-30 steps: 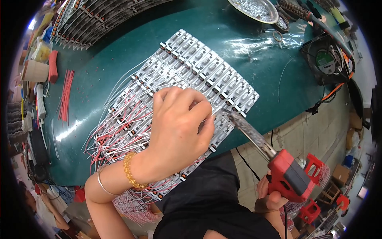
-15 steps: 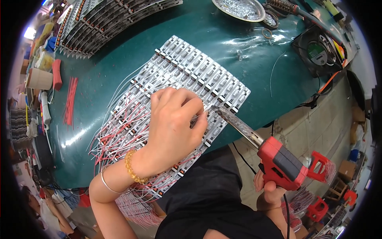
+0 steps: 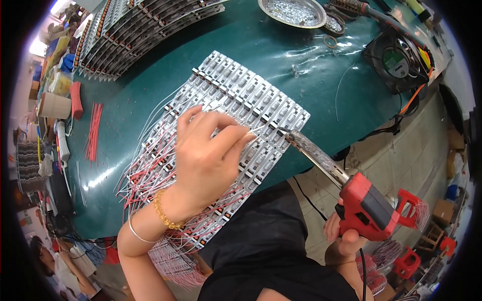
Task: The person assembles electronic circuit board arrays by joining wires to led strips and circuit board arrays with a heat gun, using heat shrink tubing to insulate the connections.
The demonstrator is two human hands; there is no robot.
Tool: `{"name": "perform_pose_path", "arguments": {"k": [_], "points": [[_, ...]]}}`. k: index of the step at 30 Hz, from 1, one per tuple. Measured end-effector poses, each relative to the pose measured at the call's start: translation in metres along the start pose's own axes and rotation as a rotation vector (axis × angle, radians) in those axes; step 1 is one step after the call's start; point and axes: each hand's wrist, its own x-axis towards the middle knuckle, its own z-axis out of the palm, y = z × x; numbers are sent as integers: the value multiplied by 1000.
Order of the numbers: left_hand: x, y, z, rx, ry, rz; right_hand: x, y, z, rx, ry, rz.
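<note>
My left hand [image 3: 206, 155] hovers over a panel of silver-grey modules [image 3: 281, 108] set in rows. Its thumb and forefinger are pinched on a thin white wire [image 3: 258, 130] that points toward the panel's right part. Many red and white wires [image 3: 150, 173] spread over the panel's left and near side. My right hand [image 3: 345, 237] grips a red and black soldering gun [image 3: 369, 208] by its handle. The gun's long metal barrel slants up and left, with its dark tip close to the modules; whether it touches them I cannot tell.
Stacked module panels [image 3: 150, 35] stand at the back left of the green table [image 3: 120, 120]. Red wires [image 3: 93, 133] lie left. A metal bowl of silvery scraps [image 3: 296, 24] sits far back; a black fan [image 3: 399, 60] is at right. The gun's black cord [image 3: 362, 271] hangs down.
My left hand has drawn back a little to the left, still pinched. The soldering gun has shifted to the right, away from my left fingers. The whole view has moved slightly.
</note>
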Motion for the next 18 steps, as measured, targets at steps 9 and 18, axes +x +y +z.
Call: {"name": "perform_pose_path", "arguments": {"k": [9, 18], "points": [[-4, 18, 4, -41, -127, -65, -6, 7, -7, -28, 12, -167], [-12, 16, 18, 116, -92, -8, -6, 2, -9, 66, -68, 19]]}}
